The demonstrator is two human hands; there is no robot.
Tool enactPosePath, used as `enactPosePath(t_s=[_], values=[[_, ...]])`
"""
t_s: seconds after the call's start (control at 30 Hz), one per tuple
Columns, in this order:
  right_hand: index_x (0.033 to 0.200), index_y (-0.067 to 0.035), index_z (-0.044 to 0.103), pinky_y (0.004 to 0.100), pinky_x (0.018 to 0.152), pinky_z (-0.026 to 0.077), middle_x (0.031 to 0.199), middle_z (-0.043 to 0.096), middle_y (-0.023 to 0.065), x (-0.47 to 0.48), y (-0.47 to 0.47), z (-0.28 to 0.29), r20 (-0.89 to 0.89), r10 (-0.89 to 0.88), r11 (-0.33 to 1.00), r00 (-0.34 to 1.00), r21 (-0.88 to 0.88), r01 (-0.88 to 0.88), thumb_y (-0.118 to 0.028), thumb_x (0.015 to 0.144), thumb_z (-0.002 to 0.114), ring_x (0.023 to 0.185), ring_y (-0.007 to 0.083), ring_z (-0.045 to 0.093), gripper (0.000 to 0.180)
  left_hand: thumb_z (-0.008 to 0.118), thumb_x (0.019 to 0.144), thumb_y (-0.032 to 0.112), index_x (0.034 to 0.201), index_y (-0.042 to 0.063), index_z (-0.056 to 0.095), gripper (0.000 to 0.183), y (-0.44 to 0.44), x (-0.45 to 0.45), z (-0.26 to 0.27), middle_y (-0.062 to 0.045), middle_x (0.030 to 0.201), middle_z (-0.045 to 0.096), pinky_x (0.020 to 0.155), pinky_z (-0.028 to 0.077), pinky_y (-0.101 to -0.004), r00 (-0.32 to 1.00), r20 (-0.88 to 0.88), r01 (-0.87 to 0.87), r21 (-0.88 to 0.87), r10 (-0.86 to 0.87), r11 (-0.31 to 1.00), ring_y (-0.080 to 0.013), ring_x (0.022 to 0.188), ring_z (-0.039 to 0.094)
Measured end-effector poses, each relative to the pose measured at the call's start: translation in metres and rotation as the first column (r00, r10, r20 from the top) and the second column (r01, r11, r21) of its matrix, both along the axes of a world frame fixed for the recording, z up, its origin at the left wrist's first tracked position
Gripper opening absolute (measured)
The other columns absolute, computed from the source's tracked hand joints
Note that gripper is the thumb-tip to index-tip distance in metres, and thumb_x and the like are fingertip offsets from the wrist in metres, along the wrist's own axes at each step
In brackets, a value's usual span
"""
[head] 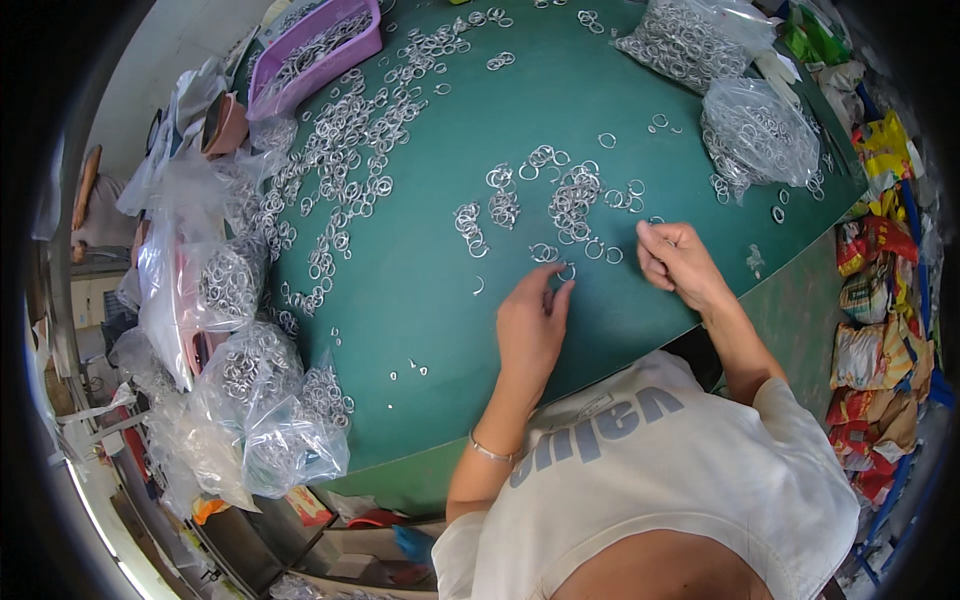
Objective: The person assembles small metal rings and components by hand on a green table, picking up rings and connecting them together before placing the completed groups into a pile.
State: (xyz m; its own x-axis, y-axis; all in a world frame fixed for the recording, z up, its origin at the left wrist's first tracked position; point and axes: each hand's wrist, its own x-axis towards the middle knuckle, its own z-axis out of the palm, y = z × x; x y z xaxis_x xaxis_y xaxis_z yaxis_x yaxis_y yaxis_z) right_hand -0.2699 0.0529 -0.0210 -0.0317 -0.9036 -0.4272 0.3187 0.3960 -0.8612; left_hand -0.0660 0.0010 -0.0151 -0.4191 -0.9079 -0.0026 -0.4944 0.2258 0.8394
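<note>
My left hand (534, 319) reaches over the green tabletop (442, 322), with a silvery metal ring (567, 272) between its thumb and fingers. Right of it, my right hand (679, 262) is raised with its fingers curled in; whether a small part sits between them cannot be told. Just beyond my hands lies a loose pile of metal rings (574, 202), with smaller clusters of rings (470, 229) to its left. A single open ring (478, 285) lies left of my left hand.
A broad spread of rings (352, 142) covers the left part of the table, by a purple plastic bin (367, 41) of metal pieces. Clear plastic bags of rings (259, 364) crowd the left edge. Two more bags, one a clear bag (761, 135), stand at the far right.
</note>
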Motion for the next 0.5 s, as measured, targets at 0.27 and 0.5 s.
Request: enactPosePath(t_s=[0.27,0.5], values=[[0.089,-0.004,0.061,0.0362,0.058,0.046,0.073,0.061,0.0158,0.005,-0.001,-0.007,-0.865,-0.204,0.939,0.458,-0.306,-0.16,-0.016,0.079,0.059,0.067,0.032,0.059,0.016,0.063,0.075,0.017,0.094,0.007,0.061,0.021,-0.009,-0.043,-0.026,-0.01,0.075,0.057,0.053,0.044,-0.0372,0.952,0.272,0.207,-0.229,-0.142,0.951,-0.029,0.059,0.056],[0.089,0.0,0.061,0.0309,0.057,0.044,0.074,0.062,0.0132,-0.02,-0.007,0.0,-0.708,-0.16,0.949,0.688,-0.303,-0.09,-0.013,0.081,0.057,0.058,0.0233,0.057,0.016,0.06,0.081,0.013,0.082,0.004,0.061,0.01,-0.01,-0.037,-0.022,0.004,0.061,0.049,0.042,0.03,-0.019,0.952,-0.296,0.08,0.494,0.081,0.866,-0.0056,0.047,0.039]])
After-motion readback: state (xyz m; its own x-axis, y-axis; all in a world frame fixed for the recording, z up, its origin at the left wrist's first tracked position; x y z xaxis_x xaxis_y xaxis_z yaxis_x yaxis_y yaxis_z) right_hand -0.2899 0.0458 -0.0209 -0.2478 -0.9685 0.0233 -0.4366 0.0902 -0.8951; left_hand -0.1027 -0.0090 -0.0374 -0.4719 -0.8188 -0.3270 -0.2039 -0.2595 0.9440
